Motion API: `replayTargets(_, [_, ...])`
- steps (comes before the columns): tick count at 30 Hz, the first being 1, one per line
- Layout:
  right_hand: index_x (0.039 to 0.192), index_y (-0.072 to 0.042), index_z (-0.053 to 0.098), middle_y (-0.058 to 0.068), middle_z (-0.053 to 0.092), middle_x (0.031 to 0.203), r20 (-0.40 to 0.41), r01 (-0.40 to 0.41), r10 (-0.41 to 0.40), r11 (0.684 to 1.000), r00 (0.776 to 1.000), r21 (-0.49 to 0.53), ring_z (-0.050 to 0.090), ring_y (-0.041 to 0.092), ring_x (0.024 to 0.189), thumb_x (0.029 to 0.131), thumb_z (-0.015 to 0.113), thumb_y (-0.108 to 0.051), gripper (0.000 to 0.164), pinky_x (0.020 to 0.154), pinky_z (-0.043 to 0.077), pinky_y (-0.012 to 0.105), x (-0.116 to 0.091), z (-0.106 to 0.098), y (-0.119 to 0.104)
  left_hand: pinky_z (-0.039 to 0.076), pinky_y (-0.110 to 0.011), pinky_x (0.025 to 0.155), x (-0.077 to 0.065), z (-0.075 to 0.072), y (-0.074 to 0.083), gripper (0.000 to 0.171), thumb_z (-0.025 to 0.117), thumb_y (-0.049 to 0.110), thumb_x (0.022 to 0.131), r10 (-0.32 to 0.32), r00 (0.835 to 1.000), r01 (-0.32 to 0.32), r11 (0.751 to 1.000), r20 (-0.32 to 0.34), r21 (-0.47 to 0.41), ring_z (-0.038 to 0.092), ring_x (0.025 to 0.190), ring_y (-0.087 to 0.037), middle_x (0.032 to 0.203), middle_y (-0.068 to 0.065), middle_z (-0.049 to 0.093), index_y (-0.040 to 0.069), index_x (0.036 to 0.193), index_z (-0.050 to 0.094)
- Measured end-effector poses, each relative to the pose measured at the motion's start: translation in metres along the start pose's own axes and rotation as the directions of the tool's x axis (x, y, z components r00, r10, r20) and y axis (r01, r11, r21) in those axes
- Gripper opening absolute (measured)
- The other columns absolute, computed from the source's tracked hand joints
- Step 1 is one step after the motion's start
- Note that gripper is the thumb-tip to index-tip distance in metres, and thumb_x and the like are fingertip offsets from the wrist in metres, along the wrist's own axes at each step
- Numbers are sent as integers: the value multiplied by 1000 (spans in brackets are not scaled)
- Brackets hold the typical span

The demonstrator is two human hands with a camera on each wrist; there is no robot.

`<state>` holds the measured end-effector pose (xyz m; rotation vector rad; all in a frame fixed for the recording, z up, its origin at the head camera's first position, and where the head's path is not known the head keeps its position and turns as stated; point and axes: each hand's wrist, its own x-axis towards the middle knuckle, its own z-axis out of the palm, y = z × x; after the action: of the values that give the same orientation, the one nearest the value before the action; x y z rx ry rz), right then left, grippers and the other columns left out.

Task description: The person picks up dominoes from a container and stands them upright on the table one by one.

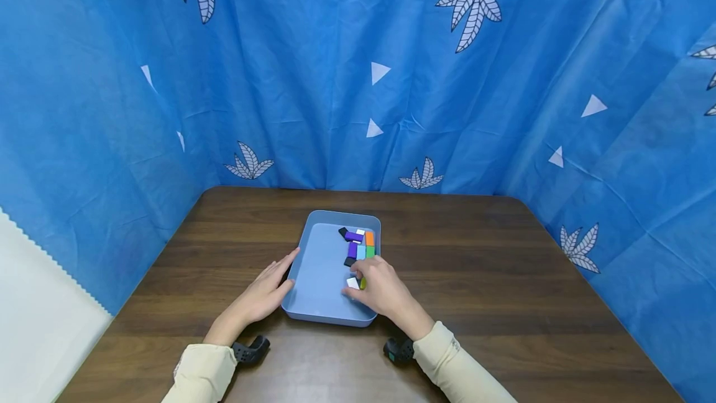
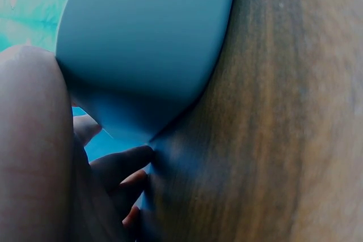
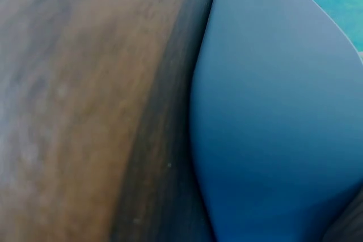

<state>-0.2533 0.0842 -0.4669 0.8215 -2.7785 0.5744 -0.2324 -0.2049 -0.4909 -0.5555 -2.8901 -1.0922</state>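
A blue rectangular tray [image 1: 313, 318] lies on the table in the head view, holding several small coloured blocks. My left hand [image 1: 258, 294] rests along the tray's left side, fingers extended, thumb at the rim. In the left wrist view, its fingers [image 2: 122, 165] are beside the tray's outer wall. My right hand [image 1: 386, 288] reaches over the right rim into the tray. Its thumb and index finger are parted around a white block [image 1: 352, 282], with a yellow-green block [image 1: 363, 283] close to the palm. The other right fingers are mostly hidden.
Ahead of the right hand sit purple [image 1: 352, 249], light blue [image 1: 360, 252], orange [image 1: 370, 238], green [image 1: 370, 252] and black [image 1: 349, 262] blocks. The dark wooden table [image 1: 503, 285] surrounds the tray, and a blue curtain [image 1: 313, 79] hangs behind it.
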Motion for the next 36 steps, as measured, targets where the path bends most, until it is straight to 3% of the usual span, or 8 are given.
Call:
replayTargets(6, [98, -15, 76, -10, 56, 70, 32, 10, -10, 1000, 999, -8, 46, 9, 74, 82, 88, -42, 34, 57, 41, 18, 0, -1, -2, 15, -60, 127, 0, 0, -1, 67, 49, 17, 106, -2, 1000, 2, 1000, 0, -2, 24, 156, -38, 170, -13, 26, 16, 167, 19])
replayTargets(21, [100, -15, 80, -11, 71, 82, 15, 62, -62, 998, 998, 19, 49, 7, 78, 86, 84, -32, 22, 61, 42, 18, -3, 0, -2, 15, -60, 127, -2, 1, 0, 67, 49, 19, 107, 0, 1000, 0, 1000, -1, 1, 24, 156, -37, 170, -14, 26, 15, 167, 19])
replayTargets(29, [106, -16, 80, -5, 75, 98, -49, 103, -102, 994, 994, 24, 60, 9, 88, 91, 79, -29, 20, 75, 56, 25, -6, 2, 1, 15, -60, 127, -2, 2, 1, 67, 49, 17, 106, 4, 1000, -4, 1000, -1, 2, 24, 156, -36, 169, -15, 26, 13, 167, 19])
replayTargets(36, [108, -17, 78, -8, 68, 92, -134, 111, -95, 987, 986, 120, 57, 6, 79, 91, 79, -26, 19, 69, 53, 20, -10, 7, 9, 15, -59, 128, -2, 4, 2, 67, 49, 17, 106, 1, 1000, -1, 1000, 1, 9, 24, 156, -36, 169, -15, 26, 13, 167, 19])
